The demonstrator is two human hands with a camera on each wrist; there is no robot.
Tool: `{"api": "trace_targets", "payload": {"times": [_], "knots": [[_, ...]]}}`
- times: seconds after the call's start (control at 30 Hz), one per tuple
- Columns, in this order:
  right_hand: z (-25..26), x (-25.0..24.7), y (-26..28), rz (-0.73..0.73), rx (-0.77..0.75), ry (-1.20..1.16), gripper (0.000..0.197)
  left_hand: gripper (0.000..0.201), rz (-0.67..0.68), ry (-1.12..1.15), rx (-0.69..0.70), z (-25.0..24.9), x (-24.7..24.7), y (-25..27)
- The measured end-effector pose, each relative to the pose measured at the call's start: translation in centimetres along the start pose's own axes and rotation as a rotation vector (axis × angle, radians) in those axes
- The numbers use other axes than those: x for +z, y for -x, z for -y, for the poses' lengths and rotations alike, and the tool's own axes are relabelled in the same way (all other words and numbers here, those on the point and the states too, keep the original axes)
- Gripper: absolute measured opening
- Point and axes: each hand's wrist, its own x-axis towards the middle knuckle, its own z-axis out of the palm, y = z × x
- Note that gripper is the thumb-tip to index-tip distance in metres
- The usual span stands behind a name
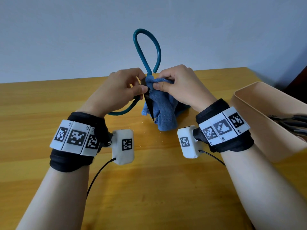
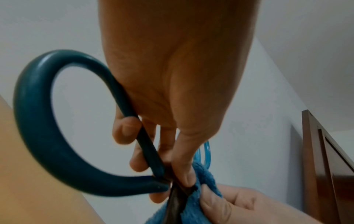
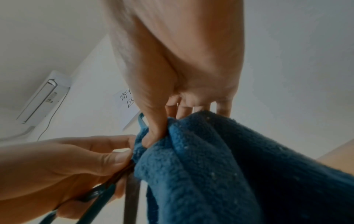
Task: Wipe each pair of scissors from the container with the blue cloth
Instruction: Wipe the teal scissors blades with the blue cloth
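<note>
A pair of scissors [image 1: 150, 52] with teal loop handles and dark blades is held above the wooden table [image 1: 49, 100], blade tip pointing down. My left hand [image 1: 123, 87] grips them near the pivot, thumb and fingers curled round the base of the lower handle [image 2: 38, 136]. My right hand [image 1: 176, 85] pinches the blue cloth [image 1: 162, 108] against the upper part of the blades. The cloth [image 3: 210, 166] hangs down and covers one side of the blade [image 3: 131, 195]. The beige container [image 1: 265, 103] stands at the right with more dark scissors [image 1: 292, 123] inside.
The table's far edge meets a pale wall. A dark wooden door frame [image 2: 325, 159] stands at the right. Small crumbs lie on the table [image 1: 149, 130] under the cloth. Cables trail from both wrist cameras toward me.
</note>
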Motion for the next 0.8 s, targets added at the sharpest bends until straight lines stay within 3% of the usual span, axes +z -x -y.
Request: {"api": "trace_targets", "payload": {"times": [0.13,0.27,0.37,0.47,0.63,0.8], "knots": [[-0.5,-0.4,0.0,-0.071,0.072,-0.067,0.032,0.004,-0.004,0.063,-0.003,0.0,-0.6,0.3],[-0.7,-0.6,0.0,0.016,0.089,-0.103,0.015,0.006,-0.017,0.048,-0.008,0.3,-0.6,0.3],[-0.8,-0.7,0.0,0.028,0.104,-0.098,0.019,0.007,-0.016,0.051,-0.017,0.7,-0.8,0.3],[-0.8,-0.6,0.0,-0.009,0.105,-0.116,0.014,0.006,-0.015,0.061,-0.022,0.8,-0.9,0.3],[-0.9,-0.8,0.0,-0.124,0.134,-0.238,0.031,0.007,-0.031,0.119,-0.025,0.8,-1.4,0.4],[-0.7,-0.3,-0.2,-0.163,0.161,-0.335,0.024,0.005,-0.048,0.154,-0.020,0.9,-1.5,0.3]]}}
